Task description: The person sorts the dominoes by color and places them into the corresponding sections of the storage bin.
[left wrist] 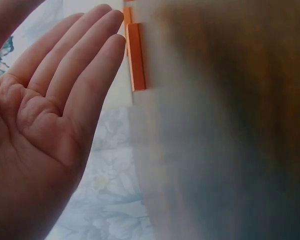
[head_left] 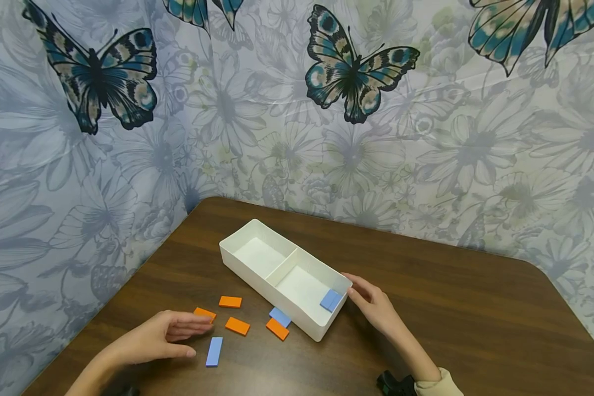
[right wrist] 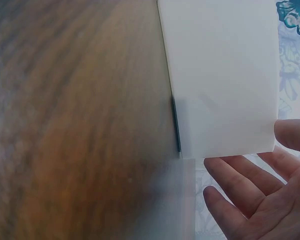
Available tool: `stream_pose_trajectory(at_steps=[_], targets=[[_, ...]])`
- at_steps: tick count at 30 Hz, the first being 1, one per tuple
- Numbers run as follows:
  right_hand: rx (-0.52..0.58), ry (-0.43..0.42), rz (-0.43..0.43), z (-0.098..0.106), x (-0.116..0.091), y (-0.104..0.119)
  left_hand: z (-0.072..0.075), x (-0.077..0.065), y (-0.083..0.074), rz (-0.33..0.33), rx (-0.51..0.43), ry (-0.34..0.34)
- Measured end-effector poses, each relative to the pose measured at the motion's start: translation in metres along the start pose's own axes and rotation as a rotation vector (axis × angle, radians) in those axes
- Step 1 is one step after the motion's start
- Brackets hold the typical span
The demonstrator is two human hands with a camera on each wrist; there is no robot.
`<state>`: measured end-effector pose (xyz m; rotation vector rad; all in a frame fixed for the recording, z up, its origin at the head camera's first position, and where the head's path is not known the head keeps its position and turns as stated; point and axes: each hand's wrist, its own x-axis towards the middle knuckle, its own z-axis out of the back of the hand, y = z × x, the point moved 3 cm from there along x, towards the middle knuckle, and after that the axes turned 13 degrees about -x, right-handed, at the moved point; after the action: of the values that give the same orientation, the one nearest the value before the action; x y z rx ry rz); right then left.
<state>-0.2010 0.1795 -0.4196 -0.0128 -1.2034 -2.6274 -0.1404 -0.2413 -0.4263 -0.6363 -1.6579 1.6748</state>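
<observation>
In the head view, a white two-compartment box (head_left: pixel 289 301) lies slantwise on the table. My right hand (head_left: pixel 374 309) holds its right end at the corner, with the thumb on the end wall and fingers round the far side; the right wrist view shows thumb and fingers about the white wall (right wrist: pixel 222 75). My left hand (head_left: pixel 153 336) hovers over the table with straight fingers and nothing in it. Its fingertips are near an orange tile (head_left: pixel 205 313). A blue tile (head_left: pixel 214 352) lies just right of its thumb. Two blue tiles (head_left: pixel 331 300) lie in the box's right compartment.
More orange tiles (head_left: pixel 237 326) lie between the left hand and the box. Beside the box's front wall, an orange tile (head_left: pixel 278 329) touches or overlaps a blue tile (head_left: pixel 280 315). The brown table (head_left: pixel 455 308) meets a butterfly-patterned cloth (head_left: pixel 356 165) behind it.
</observation>
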Motion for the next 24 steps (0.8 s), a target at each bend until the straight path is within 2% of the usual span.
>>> stream_pose_trajectory(at_steps=[3, 9, 16, 24], targets=[[-0.001, -0.002, -0.004, 0.0, 0.0, 0.0, -0.003, -0.001, 0.001, -0.001, 0.032, -0.007], [-0.009, -0.002, -0.004, 0.001, -0.001, -0.001, -0.005, -0.002, 0.002, -0.037, 0.036, -0.011], [-0.02, -0.014, -0.003, 0.001, -0.001, -0.003, -0.009, 0.004, 0.009, -0.052, 0.081, 0.021], [-0.031, -0.012, -0.006, 0.001, -0.001, -0.001, -0.015, 0.011, 0.011, -0.039, 0.271, 0.015]])
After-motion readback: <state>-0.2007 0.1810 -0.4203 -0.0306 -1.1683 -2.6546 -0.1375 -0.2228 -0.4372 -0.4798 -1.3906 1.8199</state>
